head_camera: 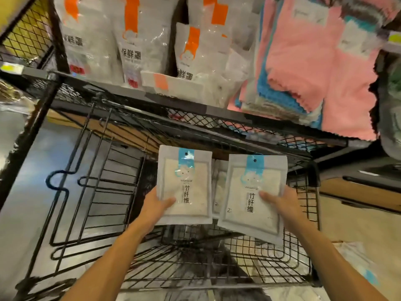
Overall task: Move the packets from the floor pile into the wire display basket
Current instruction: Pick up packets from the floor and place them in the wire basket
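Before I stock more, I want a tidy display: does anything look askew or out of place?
Mostly tidy. The packet in the right hand tilts, while the left hand's packet is upright. On the shelf above, one orange-striped packet lies flat in front of the standing ones.

left packet point(184, 185) hides fingers | floor pile point(355, 263) blurred, edge-cut

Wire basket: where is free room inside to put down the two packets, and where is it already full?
The wire basket looks bare in its left part, between the left wall and the packet in the left hand. Bare wire also shows along the front, below both packets. It is crowded at the back middle, where white packets already stand between the two held ones. The right hand blocks the right side.
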A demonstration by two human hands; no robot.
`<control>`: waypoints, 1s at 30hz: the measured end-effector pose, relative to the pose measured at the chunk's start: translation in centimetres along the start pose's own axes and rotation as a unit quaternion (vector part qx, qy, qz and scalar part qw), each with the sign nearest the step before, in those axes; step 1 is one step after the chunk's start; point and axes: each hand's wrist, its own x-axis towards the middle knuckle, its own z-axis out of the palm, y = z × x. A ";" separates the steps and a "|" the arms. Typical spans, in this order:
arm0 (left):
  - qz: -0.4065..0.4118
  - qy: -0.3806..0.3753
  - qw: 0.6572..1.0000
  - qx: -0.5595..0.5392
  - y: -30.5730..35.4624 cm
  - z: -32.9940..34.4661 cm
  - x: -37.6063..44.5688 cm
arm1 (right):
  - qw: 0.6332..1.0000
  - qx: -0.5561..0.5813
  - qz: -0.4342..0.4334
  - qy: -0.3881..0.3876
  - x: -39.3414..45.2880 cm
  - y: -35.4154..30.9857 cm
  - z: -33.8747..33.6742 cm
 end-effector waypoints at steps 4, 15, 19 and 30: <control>-0.007 -0.034 0.999 0.037 -1.7 1.5 5.4 | 0.999 -0.014 0.019 0.023 4.3 1.6 2.4; -0.004 0.038 0.981 0.189 -7.9 4.4 14.3 | 0.986 -0.133 0.007 0.099 12.3 8.2 8.5; 0.049 0.005 0.918 0.395 -10.0 5.6 14.6 | 0.966 -0.196 0.011 0.166 12.7 8.9 10.4; 0.061 -0.011 0.874 0.482 -10.2 7.4 13.6 | 0.864 -0.460 0.002 0.203 12.2 8.9 11.1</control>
